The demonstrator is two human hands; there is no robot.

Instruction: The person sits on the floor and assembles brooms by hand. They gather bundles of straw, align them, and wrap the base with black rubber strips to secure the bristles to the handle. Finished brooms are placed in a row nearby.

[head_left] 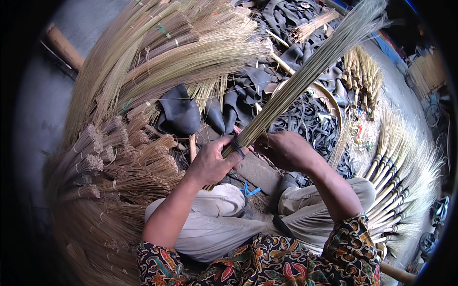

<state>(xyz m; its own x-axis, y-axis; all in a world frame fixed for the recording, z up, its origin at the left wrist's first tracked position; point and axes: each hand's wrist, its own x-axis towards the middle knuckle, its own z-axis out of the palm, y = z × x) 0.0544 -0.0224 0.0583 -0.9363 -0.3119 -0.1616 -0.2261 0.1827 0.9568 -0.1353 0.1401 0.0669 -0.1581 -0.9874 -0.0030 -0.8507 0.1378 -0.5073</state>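
Observation:
A long bundle of broom straw point(281, 97) slants up to the right across my lap, its feathery end at the top right. My left hand point(212, 161) is closed around its lower part. A black rubber strip point(238, 148) circles the bundle just beside the fingers of that hand. On the other side of the straw, my right hand point(287, 148) is closed with its fingers bent close to the bundle. What those fingers pinch is hidden. A small pink bit shows behind the bundle between the hands.
Tied straw bundles point(186, 52) are heaped at the far left, with cut-ended bundles point(95, 162) nearer. Black rubber sheets point(180, 112) lie ahead, beside a round basket point(338, 107) of rubber strips. Finished brooms point(391, 181) lie at right. A blue strip point(249, 189) lies between my legs.

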